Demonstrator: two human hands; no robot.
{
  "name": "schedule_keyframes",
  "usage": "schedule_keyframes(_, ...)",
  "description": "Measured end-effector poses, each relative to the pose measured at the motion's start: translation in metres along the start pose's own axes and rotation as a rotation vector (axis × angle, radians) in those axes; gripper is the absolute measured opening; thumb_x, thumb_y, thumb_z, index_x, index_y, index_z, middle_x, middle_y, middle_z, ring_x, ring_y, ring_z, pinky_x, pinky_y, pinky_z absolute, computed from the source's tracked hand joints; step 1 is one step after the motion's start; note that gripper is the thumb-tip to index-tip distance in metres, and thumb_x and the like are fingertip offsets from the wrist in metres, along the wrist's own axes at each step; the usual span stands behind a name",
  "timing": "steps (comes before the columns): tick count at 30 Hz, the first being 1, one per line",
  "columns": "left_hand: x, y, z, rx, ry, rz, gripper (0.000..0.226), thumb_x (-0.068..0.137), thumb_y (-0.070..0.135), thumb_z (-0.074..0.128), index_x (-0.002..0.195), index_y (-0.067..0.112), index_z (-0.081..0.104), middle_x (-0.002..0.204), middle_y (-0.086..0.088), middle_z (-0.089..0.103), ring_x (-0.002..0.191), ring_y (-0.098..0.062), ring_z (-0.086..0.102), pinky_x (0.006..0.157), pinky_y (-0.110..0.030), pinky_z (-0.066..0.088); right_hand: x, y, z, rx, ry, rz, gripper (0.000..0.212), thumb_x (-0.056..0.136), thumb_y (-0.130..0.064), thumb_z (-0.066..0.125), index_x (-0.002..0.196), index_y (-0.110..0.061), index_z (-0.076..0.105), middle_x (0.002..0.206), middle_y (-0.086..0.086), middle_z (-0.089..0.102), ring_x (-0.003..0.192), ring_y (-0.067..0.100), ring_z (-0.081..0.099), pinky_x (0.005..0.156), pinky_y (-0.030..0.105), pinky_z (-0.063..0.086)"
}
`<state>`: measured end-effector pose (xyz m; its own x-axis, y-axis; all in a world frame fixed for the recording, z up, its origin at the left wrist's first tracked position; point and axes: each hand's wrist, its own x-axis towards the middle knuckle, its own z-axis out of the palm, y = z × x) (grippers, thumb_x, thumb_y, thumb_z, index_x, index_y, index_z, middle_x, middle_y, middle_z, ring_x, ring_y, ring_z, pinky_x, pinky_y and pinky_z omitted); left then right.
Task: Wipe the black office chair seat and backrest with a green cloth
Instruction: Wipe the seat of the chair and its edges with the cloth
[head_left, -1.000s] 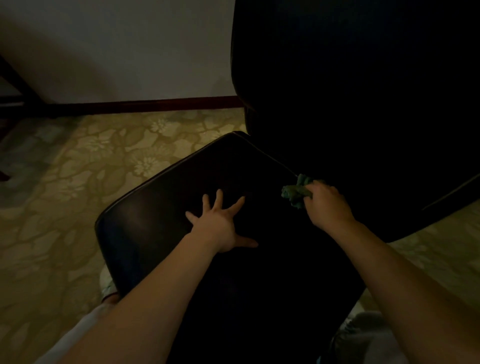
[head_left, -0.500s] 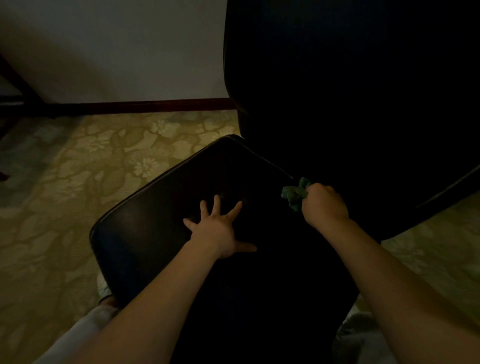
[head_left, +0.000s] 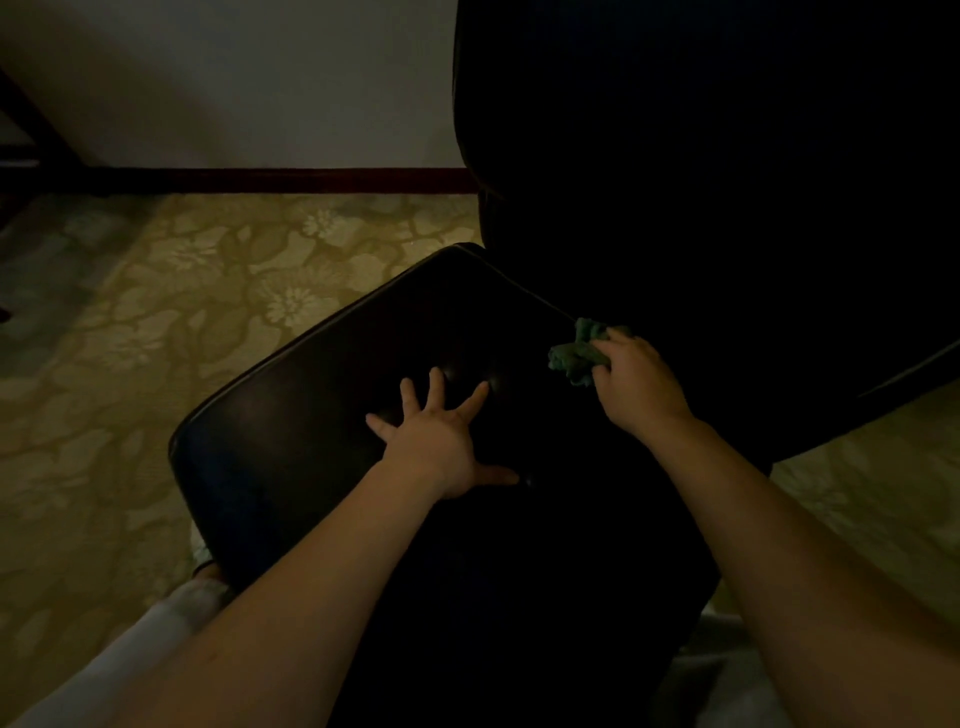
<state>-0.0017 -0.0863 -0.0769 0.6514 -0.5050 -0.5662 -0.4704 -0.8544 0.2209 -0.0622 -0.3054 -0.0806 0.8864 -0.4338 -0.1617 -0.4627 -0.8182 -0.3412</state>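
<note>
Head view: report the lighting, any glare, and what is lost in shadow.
Head view: dim and underexposed; the backrest is near-black, detail lost; faint sheen on the seat beside the left hand; the green cloth gripped by the right hand reads dark but distinguishable; the floral floor is the brightest area.

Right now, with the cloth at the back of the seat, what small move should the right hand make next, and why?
Probably drag the green cloth forward across the seat. The right hand grips it bunched where seat meets backrest, and the left hand lies spread flat on the seat, likely steadying it.
</note>
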Motion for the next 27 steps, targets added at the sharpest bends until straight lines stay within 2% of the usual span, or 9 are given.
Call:
schedule_keyframes(2,-0.002,0.001,0.001,0.002,0.002,-0.007,0.113,0.073,0.075,0.065,0.153,0.049,-0.010,0.163,-0.005,-0.025,0.147,-0.043,-0.023,0.106,-0.078,-0.001,0.000,0.000,-0.003,-0.003,-0.011,0.044,0.038,0.104,-0.016,0.043,0.141,-0.006,0.049,0.146,0.014,0.044,0.130,0.036,0.041,0.104,0.044,0.039)
schedule_keyframes(4,-0.003,0.002,0.000,0.001,0.005,-0.006,0.113,0.073,0.075,0.065,0.153,0.048,-0.010,0.163,-0.005,-0.025,0.147,-0.043,-0.023,0.106,-0.078,-0.001,-0.003,-0.002,-0.005,0.010,-0.009,0.124,0.033,0.102,-0.015,0.047,0.132,-0.005,0.055,0.130,0.020,0.054,0.115,0.039,0.052,0.089,0.043,0.047)
schedule_keyframes(6,-0.004,0.001,0.000,0.001,0.011,0.001,0.113,0.073,0.074,0.065,0.153,0.048,-0.010,0.163,-0.005,-0.025,0.147,-0.043,-0.023,0.106,-0.078,0.000,-0.006,-0.004,-0.004,-0.024,-0.009,0.178,0.028,0.101,-0.013,0.050,0.127,-0.003,0.058,0.119,0.022,0.059,0.104,0.040,0.057,0.074,0.039,0.046)
schedule_keyframes(8,-0.003,0.001,0.000,0.002,0.005,0.000,0.113,0.074,0.074,0.065,0.153,0.048,-0.011,0.163,-0.005,-0.025,0.147,-0.043,-0.023,0.107,-0.078,-0.001,-0.006,-0.005,-0.001,-0.065,-0.011,0.179,0.027,0.100,-0.012,0.052,0.124,-0.002,0.058,0.114,0.022,0.061,0.100,0.039,0.059,0.068,0.036,0.042)
schedule_keyframes(12,0.000,0.002,-0.001,-0.006,-0.010,-0.010,0.114,0.073,0.073,0.067,0.153,0.049,-0.010,0.162,-0.005,-0.026,0.146,-0.042,-0.024,0.106,-0.078,-0.002,0.002,-0.005,0.000,-0.029,0.000,0.150,0.028,0.101,-0.014,0.051,0.125,-0.002,0.058,0.117,0.022,0.060,0.103,0.039,0.058,0.072,0.037,0.045)
schedule_keyframes(16,0.001,0.002,0.000,-0.006,-0.020,-0.017,0.114,0.072,0.074,0.067,0.152,0.049,-0.011,0.162,-0.005,-0.027,0.146,-0.042,-0.025,0.105,-0.078,-0.003,0.007,-0.004,0.000,0.002,0.013,0.039,0.034,0.104,-0.016,0.043,0.134,-0.005,0.054,0.139,0.016,0.049,0.124,0.037,0.045,0.100,0.044,0.041)
schedule_keyframes(18,0.001,0.002,0.000,-0.008,-0.033,-0.023,0.114,0.072,0.075,0.066,0.152,0.049,-0.011,0.162,-0.004,-0.028,0.145,-0.043,-0.026,0.105,-0.079,-0.002,0.007,-0.003,-0.001,0.018,0.016,0.002,0.037,0.104,-0.016,0.042,0.138,-0.005,0.052,0.147,0.012,0.043,0.131,0.035,0.040,0.106,0.044,0.037)
schedule_keyframes(20,0.001,0.002,-0.002,-0.006,-0.042,-0.029,0.115,0.072,0.075,0.066,0.152,0.049,-0.012,0.162,-0.004,-0.028,0.145,-0.043,-0.026,0.105,-0.079,-0.002,0.007,-0.003,-0.004,0.038,-0.007,0.006,0.038,0.104,-0.017,0.043,0.139,-0.007,0.051,0.147,0.012,0.044,0.130,0.035,0.041,0.106,0.045,0.039)
schedule_keyframes(27,-0.001,0.000,-0.006,0.020,-0.037,0.000,0.113,0.073,0.075,0.066,0.152,0.050,-0.011,0.162,-0.004,-0.028,0.146,-0.042,-0.024,0.106,-0.079,-0.001,-0.003,-0.003,-0.013,0.076,-0.045,0.136,0.032,0.103,-0.016,0.046,0.132,-0.006,0.056,0.126,0.020,0.056,0.111,0.040,0.053,0.090,0.045,0.048)
